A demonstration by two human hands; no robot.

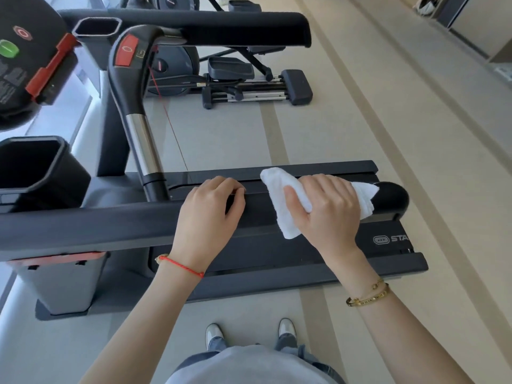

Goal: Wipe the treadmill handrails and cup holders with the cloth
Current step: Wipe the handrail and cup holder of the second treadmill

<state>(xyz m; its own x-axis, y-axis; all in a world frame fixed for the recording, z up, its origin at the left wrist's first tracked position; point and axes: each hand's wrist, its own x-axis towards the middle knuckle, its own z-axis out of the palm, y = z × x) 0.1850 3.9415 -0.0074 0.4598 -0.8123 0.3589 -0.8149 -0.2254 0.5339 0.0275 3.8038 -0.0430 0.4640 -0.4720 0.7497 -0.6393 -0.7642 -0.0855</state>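
The near black handrail [110,220] of the treadmill runs left to right across the middle of the head view. My left hand [210,214] grips it with fingers curled over the top. My right hand [327,212] presses a folded white cloth [285,195] around the rail close to its rounded end [392,196]. The far handrail [221,24] lies across the top. A black cup holder [33,173] sits at the left, a second cup holder [97,27] at the upper left.
The console [25,51] with a green button and a red clip is at the upper left. The treadmill deck [304,250] lies below the rail. An elliptical machine [243,81] stands beyond on the beige floor. My feet [249,333] stand beside the deck.
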